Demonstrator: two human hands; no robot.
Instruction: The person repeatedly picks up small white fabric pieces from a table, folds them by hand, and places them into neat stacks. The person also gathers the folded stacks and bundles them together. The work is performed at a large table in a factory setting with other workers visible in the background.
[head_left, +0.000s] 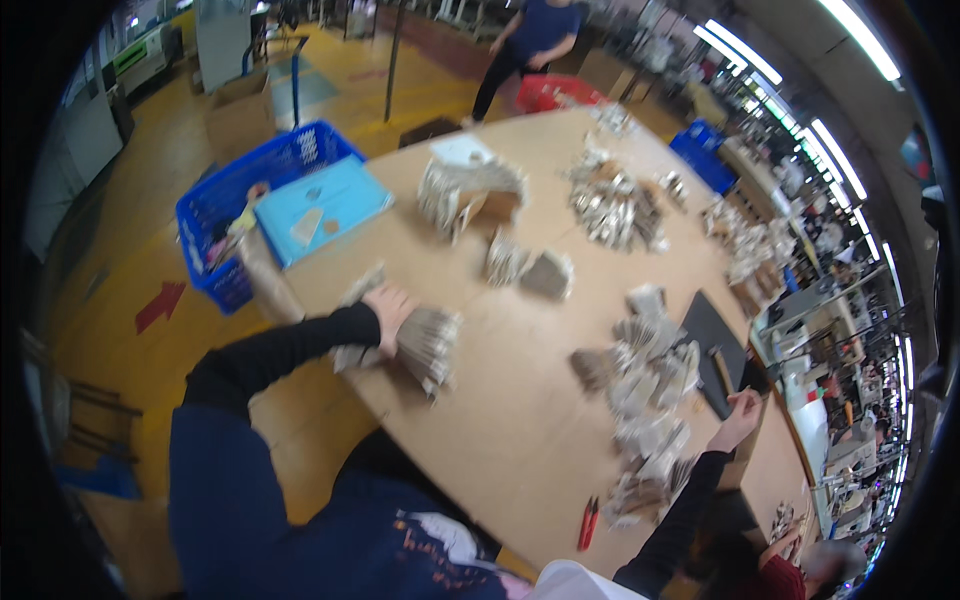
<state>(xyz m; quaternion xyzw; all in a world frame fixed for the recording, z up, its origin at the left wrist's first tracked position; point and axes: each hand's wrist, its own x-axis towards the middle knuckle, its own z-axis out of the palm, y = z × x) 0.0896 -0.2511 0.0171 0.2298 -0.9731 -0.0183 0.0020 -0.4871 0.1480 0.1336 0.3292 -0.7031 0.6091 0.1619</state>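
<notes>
Tan table (510,360) spans mid-frame; blue crate (232,292) upper left. We see a loose heap (650,390) right of centre, seemingly unstacked, so work likely remains there. Upper centre, the big stacked bundle (465,185) looks done. Centre left, our left hand (392,315) grasps a layered bundle (428,345). Dark board (708,335) and right hand (738,418), fingers close together, contents unclear. Red snips (588,525) near the heap could obstruct.

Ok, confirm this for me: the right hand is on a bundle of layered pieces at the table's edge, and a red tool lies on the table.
Wrong hand: the head view shows the left hand on the bundle of layered pieces. The right hand is near the dark flat board. The rest stands.
</notes>
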